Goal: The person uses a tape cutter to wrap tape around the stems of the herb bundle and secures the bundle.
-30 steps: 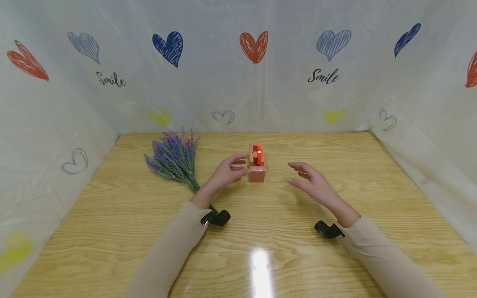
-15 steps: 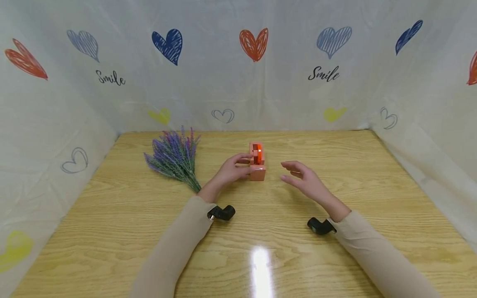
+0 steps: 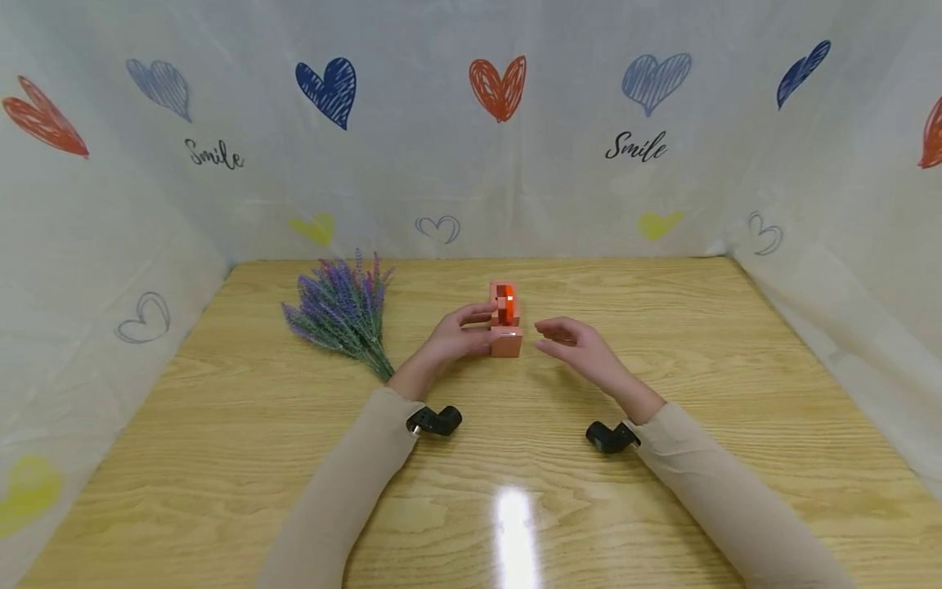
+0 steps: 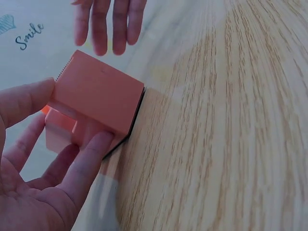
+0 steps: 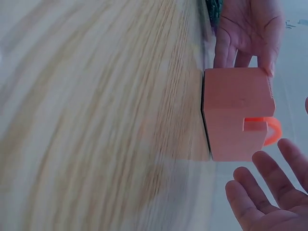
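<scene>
A salmon-pink tape dispenser (image 3: 506, 343) with an orange tape roll (image 3: 510, 304) stands on the wooden table. From its left side my left hand (image 3: 458, 337) reaches in, thumb and fingertips lying against the body. The left wrist view shows the thumb by the toothed cutter (image 4: 64, 70) and the extended fingers along the dispenser's side (image 4: 86, 130). To the right of the dispenser, my right hand (image 3: 585, 348) holds nothing, its fingers extended toward it. In the right wrist view, a gap separates those fingertips (image 5: 260, 156) from the dispenser (image 5: 236, 106).
A bunch of purple lavender stems (image 3: 340, 307) lies at the back left, its lower ends hidden behind my left wrist. White cloth (image 3: 412, 155) printed with hearts encloses the table (image 3: 648, 523) at the back and sides. Each wrist carries a black camera (image 3: 609, 438).
My left hand has moved slightly right, up against the dispenser's side. My right hand has come leftward, closer to the dispenser, which stays in place.
</scene>
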Demonstrator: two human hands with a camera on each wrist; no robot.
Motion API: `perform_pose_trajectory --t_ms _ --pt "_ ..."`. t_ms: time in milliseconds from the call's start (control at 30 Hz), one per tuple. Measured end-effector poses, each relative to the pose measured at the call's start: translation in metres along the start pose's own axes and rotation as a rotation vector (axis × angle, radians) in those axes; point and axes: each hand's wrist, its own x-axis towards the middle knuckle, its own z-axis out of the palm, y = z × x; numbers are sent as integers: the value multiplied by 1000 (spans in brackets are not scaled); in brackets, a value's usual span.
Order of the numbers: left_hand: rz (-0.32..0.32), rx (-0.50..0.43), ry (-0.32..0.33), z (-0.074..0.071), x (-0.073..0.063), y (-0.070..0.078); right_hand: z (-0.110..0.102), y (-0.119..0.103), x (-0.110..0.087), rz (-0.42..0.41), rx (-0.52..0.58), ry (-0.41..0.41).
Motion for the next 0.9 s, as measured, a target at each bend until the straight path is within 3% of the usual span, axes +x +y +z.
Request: perform_pose_trajectory --t_ms 167,900 --pt "30 -11 -7 -3 -2 -2 6 -1 10 41 13 10" --pt "17 -28 12 -2 1 -3 27 2 33 165 131 42"
